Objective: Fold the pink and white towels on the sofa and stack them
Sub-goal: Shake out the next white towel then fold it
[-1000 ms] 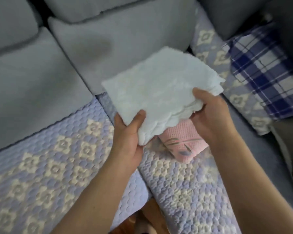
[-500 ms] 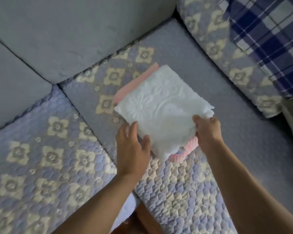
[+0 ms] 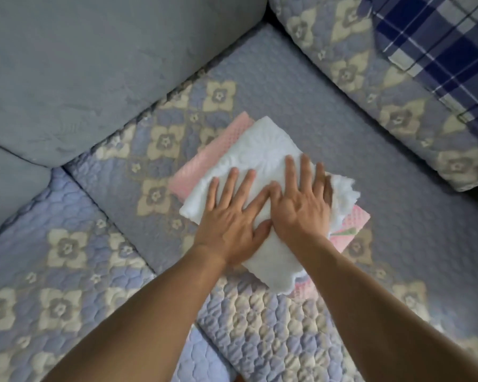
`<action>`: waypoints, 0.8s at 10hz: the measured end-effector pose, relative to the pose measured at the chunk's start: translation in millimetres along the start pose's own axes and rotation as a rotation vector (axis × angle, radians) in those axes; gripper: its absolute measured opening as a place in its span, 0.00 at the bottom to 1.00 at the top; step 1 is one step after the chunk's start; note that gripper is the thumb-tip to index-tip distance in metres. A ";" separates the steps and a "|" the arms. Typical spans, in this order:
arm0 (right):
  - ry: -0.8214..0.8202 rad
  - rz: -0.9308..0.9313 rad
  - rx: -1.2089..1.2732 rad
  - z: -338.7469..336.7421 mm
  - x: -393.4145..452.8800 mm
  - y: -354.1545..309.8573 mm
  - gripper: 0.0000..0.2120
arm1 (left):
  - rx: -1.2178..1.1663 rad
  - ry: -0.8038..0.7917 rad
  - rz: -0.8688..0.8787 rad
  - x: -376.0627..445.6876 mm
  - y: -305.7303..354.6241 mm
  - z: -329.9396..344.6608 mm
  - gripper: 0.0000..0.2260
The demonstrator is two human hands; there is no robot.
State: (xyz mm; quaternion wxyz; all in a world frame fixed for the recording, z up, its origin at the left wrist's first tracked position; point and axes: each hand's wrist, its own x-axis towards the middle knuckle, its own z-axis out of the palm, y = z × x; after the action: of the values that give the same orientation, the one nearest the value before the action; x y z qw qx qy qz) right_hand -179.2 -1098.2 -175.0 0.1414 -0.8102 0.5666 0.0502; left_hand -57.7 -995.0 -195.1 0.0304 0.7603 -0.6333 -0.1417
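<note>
A person presses both hands flat on a folded white towel (image 3: 260, 150) that lies on top of a folded pink towel (image 3: 202, 164) on a sofa seat covered with a quilted blue cover (image 3: 260, 78) with a cream flower pattern. The left hand (image 3: 229, 219) and the right hand (image 3: 301, 205) sit side by side, thumbs touching, fingers straight and spread; neither grip closes on the cloth, both palms resting open on its top. The white towel, embossed with a flower pattern and edged with scallops, covers most of the pink one, whose edges show along the upper left, at the right corner and beneath the near edge. A strip of coloured print shows on the pink towel's right corner. The stack lies near the middle of the seat, in front of the grey back cushions (image 3: 94, 64). At the upper right, a blue-and-white plaid cloth (image 3: 439, 45) lies on a padded arm in the same quilted fabric.
</note>
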 end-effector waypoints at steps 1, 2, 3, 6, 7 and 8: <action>0.050 -0.037 0.018 13.5 7.1 2.9 0.29 | 0.012 0.032 -0.002 6.0 -10.1 12.7 0.30; 0.029 -0.012 -0.007 12.5 9.0 1.1 0.29 | -0.031 -0.090 0.011 11.6 -8.8 3.9 0.31; -0.082 -0.001 -0.069 0.3 11.8 0.1 0.30 | -0.075 -0.223 0.026 16.7 -9.5 -24.6 0.32; -0.029 -0.293 0.064 -42.8 -107.3 -133.2 0.25 | -0.265 -0.411 -0.656 -234.9 -95.2 -71.1 0.29; -0.347 -0.427 0.091 -16.1 -188.6 -209.9 0.22 | -0.571 -0.693 -1.050 -359.9 -131.8 -80.6 0.23; -0.716 -0.516 0.032 16.1 -277.8 -271.2 0.20 | -0.738 -0.552 -1.270 -491.9 -153.3 -86.1 0.20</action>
State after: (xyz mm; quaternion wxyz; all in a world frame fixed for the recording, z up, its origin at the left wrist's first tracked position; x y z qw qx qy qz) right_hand -23.1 -756.2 -76.5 0.3494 -0.8544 0.2616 0.2820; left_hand 32.8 -498.5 -60.2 0.0356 0.8547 0.0262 -0.5172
